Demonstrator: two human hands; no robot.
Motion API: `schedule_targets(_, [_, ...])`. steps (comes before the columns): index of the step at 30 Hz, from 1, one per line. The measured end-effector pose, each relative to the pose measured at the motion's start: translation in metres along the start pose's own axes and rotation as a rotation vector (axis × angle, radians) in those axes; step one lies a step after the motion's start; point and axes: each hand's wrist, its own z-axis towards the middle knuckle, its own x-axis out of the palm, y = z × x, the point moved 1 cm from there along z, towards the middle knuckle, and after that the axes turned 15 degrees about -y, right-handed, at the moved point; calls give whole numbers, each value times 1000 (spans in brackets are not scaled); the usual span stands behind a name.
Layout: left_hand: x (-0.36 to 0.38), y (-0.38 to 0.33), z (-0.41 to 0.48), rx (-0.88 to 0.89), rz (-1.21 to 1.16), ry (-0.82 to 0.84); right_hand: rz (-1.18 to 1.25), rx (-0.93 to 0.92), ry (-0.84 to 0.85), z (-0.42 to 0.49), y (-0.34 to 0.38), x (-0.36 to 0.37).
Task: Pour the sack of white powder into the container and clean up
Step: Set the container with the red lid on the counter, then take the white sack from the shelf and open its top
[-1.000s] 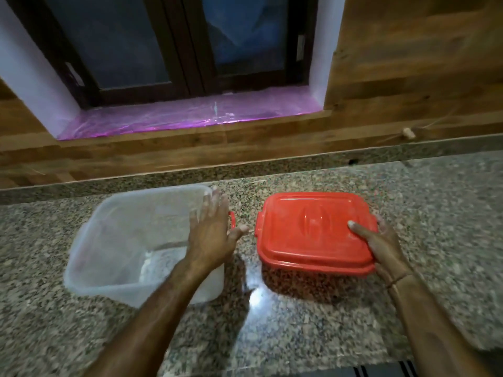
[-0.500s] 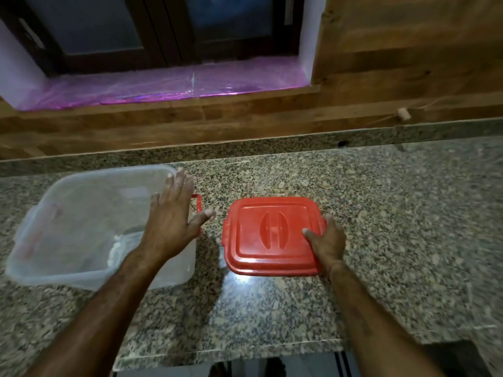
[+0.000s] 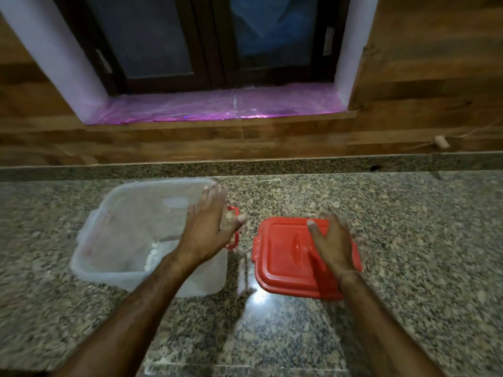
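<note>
A clear plastic container (image 3: 114,235) with red side clips stands on the granite counter at the left, a little white powder on its bottom. My left hand (image 3: 209,227) is over its right rim with fingers straight. To the right lies the red lid (image 3: 283,257), flat on the counter. My right hand (image 3: 332,243) lies on top of the lid, fingers spread and fairly straight. No sack is in view.
The granite counter (image 3: 408,254) runs left to right, with its front edge near the bottom of the view. Behind it are a wooden wall and a window sill (image 3: 217,107) covered in pink film. A small cork-like peg (image 3: 441,142) sticks out of the wall at right.
My right hand has moved from the lid's right edge onto its top. My left hand stays at the container's right rim. The head camera has tilted up.
</note>
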Motion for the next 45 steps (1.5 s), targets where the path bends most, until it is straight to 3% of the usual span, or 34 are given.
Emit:
schedule_targets(9, [-123, 110, -20, 10, 146, -158, 241, -372, 46, -51, 210, 33])
schedule_targets(17, [-268, 276, -91, -220, 186, -364, 214, -691, 251, -182, 385, 108])
schedule_targets(24, [-363, 369, -100, -302, 248, -465, 254, -795, 348, -225, 499, 169])
schedule_targets(36, [-554, 478, -7, -328, 383, -667, 421, -981, 507, -241, 753, 278])
schedule_targets(45, [-726, 555, 81, -247, 443, -937, 603, -1027, 422, -258, 982, 329])
